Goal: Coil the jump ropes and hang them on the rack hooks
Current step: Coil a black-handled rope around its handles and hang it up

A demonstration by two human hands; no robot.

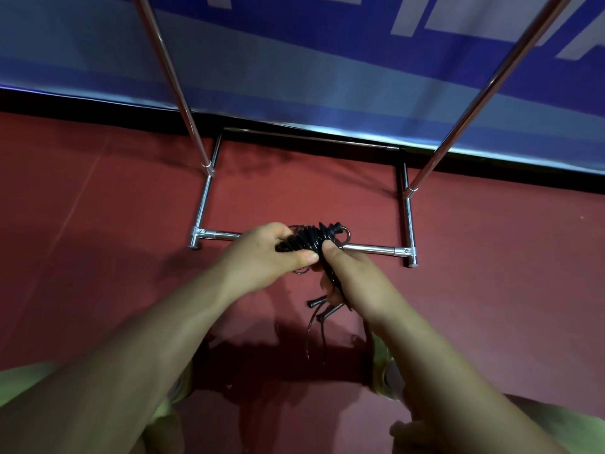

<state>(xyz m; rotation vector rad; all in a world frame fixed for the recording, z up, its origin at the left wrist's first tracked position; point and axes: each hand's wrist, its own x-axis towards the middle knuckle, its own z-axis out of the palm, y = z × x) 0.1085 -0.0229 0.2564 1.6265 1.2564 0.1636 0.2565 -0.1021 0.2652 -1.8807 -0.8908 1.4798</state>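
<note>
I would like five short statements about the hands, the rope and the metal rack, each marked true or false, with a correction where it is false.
1. Both hands grip the black jump rope bundle. True: the left hand and the right hand both hold it.
2. The rope already hangs on a rack hook. False: it is in the hands, and no hook is in view.
3. The rack has shiny metal tubes. True.
4. The floor is green. False: it is red.
5. Loose rope ends hang below the right hand. True.
</note>
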